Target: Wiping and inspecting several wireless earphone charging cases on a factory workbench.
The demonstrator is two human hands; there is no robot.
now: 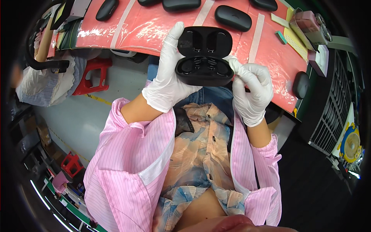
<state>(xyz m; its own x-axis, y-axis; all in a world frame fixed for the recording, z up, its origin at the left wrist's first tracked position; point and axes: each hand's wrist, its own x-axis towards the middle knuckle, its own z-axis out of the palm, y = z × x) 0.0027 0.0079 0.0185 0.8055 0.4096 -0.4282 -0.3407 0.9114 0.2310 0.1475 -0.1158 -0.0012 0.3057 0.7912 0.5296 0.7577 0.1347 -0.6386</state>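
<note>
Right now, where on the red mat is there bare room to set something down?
Left of the left hand, below the upper-left case; also between the right hand and the far-right case. Crowded: the top edge, lined with cases.

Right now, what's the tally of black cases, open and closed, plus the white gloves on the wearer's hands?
Open black case: 1
Closed black cases, counting those cut off by the top edge: 6
White gloves: 2
Total: 9
</note>
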